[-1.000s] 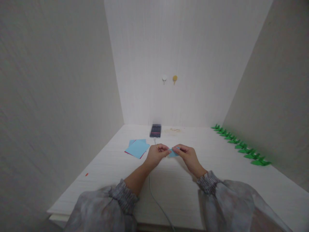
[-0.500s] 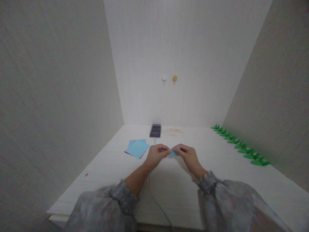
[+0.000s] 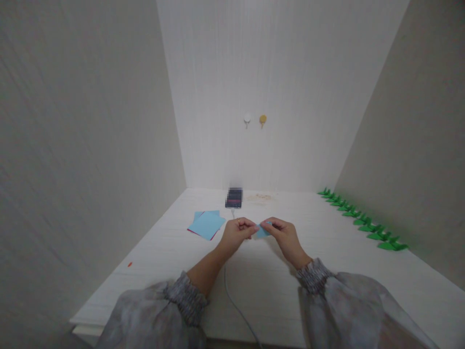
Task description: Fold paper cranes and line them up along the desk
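Observation:
Between my two hands is a small folded piece of light blue paper (image 3: 262, 232). My left hand (image 3: 236, 236) pinches its left edge between thumb and fingers. On the other side, my right hand (image 3: 285, 237) grips the upper right part, thumb in front. The fingers hide much of the paper, so its exact folds cannot be made out. To the left of my left hand lies a stack of square paper sheets (image 3: 207, 225), light blue on top with red edges showing beneath.
A phone (image 3: 234, 198) lies near the back wall, with a cable (image 3: 236, 305) running toward the front edge. Several green folded paper pieces (image 3: 374, 228) line the right wall. A small orange scrap (image 3: 130, 264) is at the left. Two hooks (image 3: 262, 119) hang on the wall.
Both hands stay in nearly the same place, still pinching the blue paper. The paper and fingers have shifted only very slightly.

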A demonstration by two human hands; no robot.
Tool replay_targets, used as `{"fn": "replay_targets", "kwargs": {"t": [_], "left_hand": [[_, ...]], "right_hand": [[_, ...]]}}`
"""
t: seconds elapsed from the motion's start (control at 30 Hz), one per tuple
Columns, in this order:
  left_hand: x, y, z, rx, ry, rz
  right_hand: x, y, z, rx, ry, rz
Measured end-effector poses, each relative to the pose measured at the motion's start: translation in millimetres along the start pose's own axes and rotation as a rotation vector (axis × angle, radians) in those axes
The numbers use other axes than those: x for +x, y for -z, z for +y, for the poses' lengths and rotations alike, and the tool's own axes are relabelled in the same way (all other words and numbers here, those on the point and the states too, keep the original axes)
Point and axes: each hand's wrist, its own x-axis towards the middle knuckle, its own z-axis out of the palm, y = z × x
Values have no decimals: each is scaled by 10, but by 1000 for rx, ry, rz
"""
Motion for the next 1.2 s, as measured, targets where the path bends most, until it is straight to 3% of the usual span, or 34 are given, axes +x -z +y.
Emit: {"fn": "replay_targets", "kwargs": {"t": [0.2,0.4,0.47,0.67,1.2], "left_hand": [[21,19,-46,100,-53,49],[9,99,-21,471,-288,142],[2,114,-2,570,-338,142],[-9,106,5,669,-382,140],[-53,83,70,773,-450,57]], "right_hand": [[21,16,58,-62,47,-9],[88,113,1,-295,430,56],[91,139,-20,-400,497,35],[61,164,9,-596,543,0],[61,168,16,-768,611,-21]]}}
